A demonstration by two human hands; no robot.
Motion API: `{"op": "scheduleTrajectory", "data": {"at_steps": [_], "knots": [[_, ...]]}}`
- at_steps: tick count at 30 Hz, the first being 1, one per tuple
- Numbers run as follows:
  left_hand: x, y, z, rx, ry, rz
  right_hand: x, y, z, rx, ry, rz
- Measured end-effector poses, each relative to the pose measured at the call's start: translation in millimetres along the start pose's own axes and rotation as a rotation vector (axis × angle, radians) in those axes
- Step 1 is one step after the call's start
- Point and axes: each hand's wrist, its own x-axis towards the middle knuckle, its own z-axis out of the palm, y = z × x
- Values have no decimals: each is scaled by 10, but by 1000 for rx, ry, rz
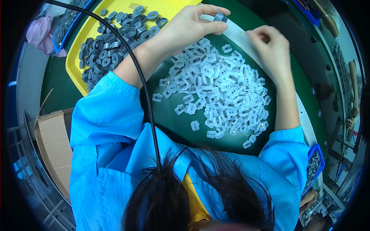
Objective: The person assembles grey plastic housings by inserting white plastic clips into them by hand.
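Observation:
Near the far edge of the work surface, my left hand (190, 25) pinches a small grey round plastic part (220, 17) between thumb and fingers. To its right, my right hand (271, 48) is curled with thumb and fingertips together. Its fingers are slightly blurred, and whatever may be in them is hidden. Between my forearms spreads a pile of small translucent white plastic pieces (227, 86), many showing a dark slot. A yellow tray (73, 63) under my left forearm carries a heap of similar grey round parts (133, 29).
A black cable (135, 61) crosses the view above my left forearm. A pale curved strip (304, 111) runs along the green table (171, 125). Blue bins with small metal parts stand at far left and at right (314, 167). An open cardboard box (54, 146) is at left.

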Motion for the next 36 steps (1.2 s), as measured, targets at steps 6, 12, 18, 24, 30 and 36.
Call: {"op": "scheduleTrajectory", "data": {"at_steps": [6,12,18,24,30,36], "knots": [[24,-39,16,-256,-18,-53,-163,-337,157,-8,-186,-125],[-9,8,128,341,61,107,-77,-252,1,776,-287,69],[-67,32,375,602,193,303,-157,-317,40,750,-165,147],[-41,-24,372,666,265,518,-163,-413,7,192,36,-195],[-80,30,384,707,260,520,-143,-424,-40,288,-103,-20],[-88,67,432,641,270,586,-76,-257,20,907,-304,211]]}}
